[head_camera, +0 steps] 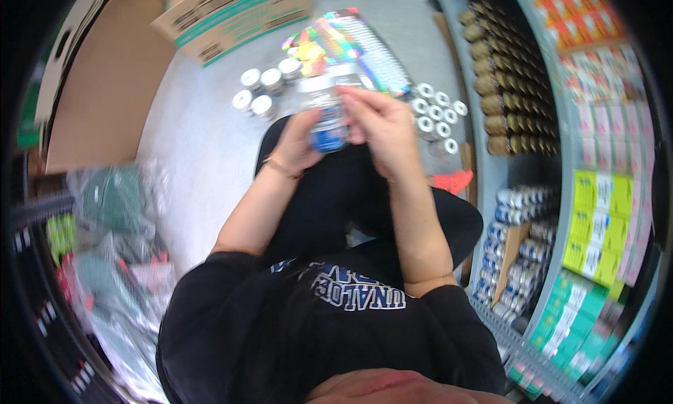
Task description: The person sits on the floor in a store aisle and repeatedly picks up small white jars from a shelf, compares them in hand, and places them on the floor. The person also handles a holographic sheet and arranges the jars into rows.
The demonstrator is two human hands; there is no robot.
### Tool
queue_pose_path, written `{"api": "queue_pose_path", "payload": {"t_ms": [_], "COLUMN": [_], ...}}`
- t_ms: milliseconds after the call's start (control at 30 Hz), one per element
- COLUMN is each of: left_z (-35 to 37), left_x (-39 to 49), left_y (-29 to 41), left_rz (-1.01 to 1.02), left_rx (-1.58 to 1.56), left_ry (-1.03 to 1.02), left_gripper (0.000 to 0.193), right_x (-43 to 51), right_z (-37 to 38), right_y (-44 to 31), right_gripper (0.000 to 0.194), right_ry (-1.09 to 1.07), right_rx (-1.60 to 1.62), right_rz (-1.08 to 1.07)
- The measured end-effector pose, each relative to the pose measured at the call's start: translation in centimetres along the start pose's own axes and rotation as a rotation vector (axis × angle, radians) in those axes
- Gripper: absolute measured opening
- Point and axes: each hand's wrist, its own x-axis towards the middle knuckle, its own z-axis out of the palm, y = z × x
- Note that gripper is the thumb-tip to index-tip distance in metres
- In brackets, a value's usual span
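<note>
My left hand (301, 137) holds a small clear jar with a blue label (330, 130) above my lap, thumb along its side. My right hand (386, 124) is against the jar's right side with its fingertips pinched together; blur hides whether a thin piece is between them. Just beyond the jar is another white-lidded container (344, 73), partly hidden. On the floor farther ahead lie shiny rainbow-coloured sheets (320, 41) and a long patterned sheet (370, 46). White-lidded jars (261, 83) stand to the left of these.
Several jars with ring-marked white lids (435, 112) stand at the right. Beside them, metal shelving (547, 157) holds rows of jars and coloured boxes (599, 199). A printed carton (242, 23) and a large cardboard box (108, 73) are at the left, with plastic-wrapped goods (115, 199) nearer me.
</note>
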Motion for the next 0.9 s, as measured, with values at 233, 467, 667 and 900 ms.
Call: {"api": "queue_pose_path", "payload": {"t_ms": [233, 467, 667, 900], "left_z": [-3.5, -18.1, -21.9, -23.9], "left_x": [-5.4, -11.7, -10.4, -7.9], "left_y": [6.4, 4.6, 0.5, -1.0], "left_rz": [0.329, 0.399, 0.52, 0.637], "left_rx": [0.295, 1.049, 1.429, 1.514], "left_ry": [0.293, 0.731, 0.927, 0.97], "left_gripper": [0.096, 0.078, 0.081, 0.087], "right_x": [-1.9, -4.4, 0.5, 13.0], "right_z": [-3.4, -12.6, -13.1, -12.5], "right_y": [2.4, 9.7, 11.0, 12.1], "right_gripper": [0.024, 0.02, 0.021, 0.02], "right_ry": [0.012, 0.262, 0.287, 0.436], "right_rx": [-0.368, -0.386, -0.636, -1.015], "right_rz": [-0.363, 0.002, -0.063, -0.177]}}
